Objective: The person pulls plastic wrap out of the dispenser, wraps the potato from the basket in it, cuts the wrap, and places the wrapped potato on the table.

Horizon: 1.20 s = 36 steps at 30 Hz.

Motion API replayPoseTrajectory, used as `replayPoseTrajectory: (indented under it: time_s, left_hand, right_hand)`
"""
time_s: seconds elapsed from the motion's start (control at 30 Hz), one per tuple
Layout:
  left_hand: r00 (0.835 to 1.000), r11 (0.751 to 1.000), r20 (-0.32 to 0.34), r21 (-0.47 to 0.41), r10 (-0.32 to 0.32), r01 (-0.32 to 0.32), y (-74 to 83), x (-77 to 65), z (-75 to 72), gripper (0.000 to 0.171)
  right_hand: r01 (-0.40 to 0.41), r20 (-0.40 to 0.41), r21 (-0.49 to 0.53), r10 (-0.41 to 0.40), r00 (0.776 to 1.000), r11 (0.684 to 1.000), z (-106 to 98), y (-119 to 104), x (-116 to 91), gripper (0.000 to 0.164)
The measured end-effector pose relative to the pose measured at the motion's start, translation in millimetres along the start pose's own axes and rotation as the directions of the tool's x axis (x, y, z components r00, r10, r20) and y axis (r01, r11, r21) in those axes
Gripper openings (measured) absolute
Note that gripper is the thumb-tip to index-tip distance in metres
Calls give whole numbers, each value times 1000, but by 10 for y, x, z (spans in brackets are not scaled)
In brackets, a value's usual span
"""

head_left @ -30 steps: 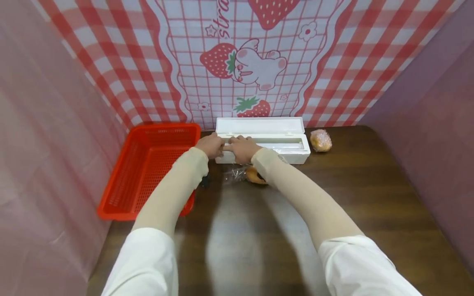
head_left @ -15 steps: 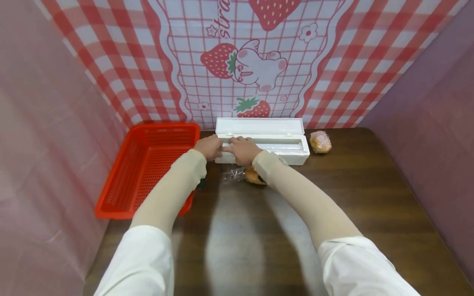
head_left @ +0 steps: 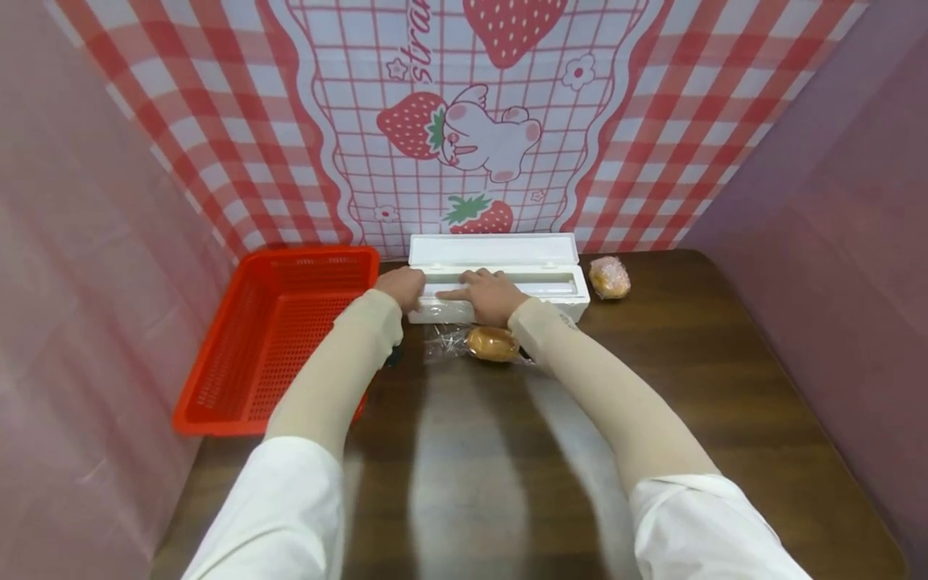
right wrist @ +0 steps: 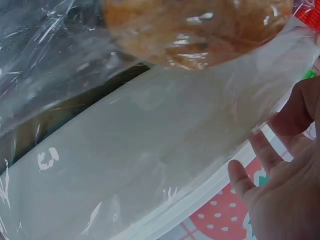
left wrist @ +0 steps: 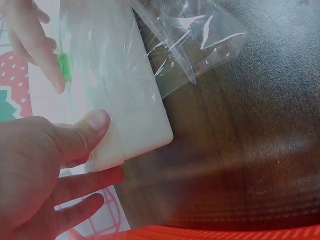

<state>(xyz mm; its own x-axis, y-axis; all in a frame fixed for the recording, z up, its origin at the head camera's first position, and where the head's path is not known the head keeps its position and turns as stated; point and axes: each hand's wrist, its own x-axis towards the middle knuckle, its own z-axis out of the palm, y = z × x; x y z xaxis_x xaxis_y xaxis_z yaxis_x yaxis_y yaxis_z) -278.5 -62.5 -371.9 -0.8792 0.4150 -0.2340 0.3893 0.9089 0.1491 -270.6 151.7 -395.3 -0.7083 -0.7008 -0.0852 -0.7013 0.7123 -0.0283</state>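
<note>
A white cling film dispenser (left wrist: 145, 110) stands against the back wall, its lid (head_left: 493, 250) raised. My left hand (head_left: 402, 288) grips its left end, thumb on the top edge and fingers at the end face. My right hand (head_left: 493, 296) is over the front edge, index finger stretched toward the left end. In the left wrist view that fingertip is right at a small green slider (left wrist: 64, 67) on the edge. Clear film (left wrist: 210, 30) drapes over the dispenser's front. In front lies a golden bread roll (head_left: 493, 344) in film, beneath my right wrist.
A red plastic basket (head_left: 190, 403) stands to the left, partly behind my left forearm. A wrapped pink-topped bun (head_left: 610, 278) sits right of the dispenser. A dark object (head_left: 394, 357) shows beside my left forearm. Checked strawberry cloth (head_left: 486, 145) covers the back wall.
My right hand has slid rightward along the dispenser's edge, widening the gap to my left hand. More of the bread roll shows. The head view has shifted slightly. My left hand keeps its hold.
</note>
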Motion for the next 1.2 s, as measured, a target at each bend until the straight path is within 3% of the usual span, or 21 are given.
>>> replayPoseTrajectory:
  time_s: [0.27,0.57,0.77,1.03,1.2]
  left_hand:
    - [1000,999,-28,49,-10,12,148,77,89,17]
    - [999,995,-38,96,-10,14,92,115,101,19]
    - [999,994,-34,101,-30,33,69,100,61,24]
    - [998,994,-59,105,-11,17,37,87,19,24]
    - [999,996,-44,84,-19,22,32,47,-15,22]
  right_hand:
    - [8,-31,16,-7,1000,1000,107,239,-261,80]
    - [33,-83,-26,-35,996,999,27,476,-538,73]
    - [27,-77,-29,-29,997,999,-61,656,-719,65]
    - [-38,-90,-29,35,995,999,-118,957,-1058,59]
    - [-75,-111,-92,64,992,993,-134,1119,-1253,55]
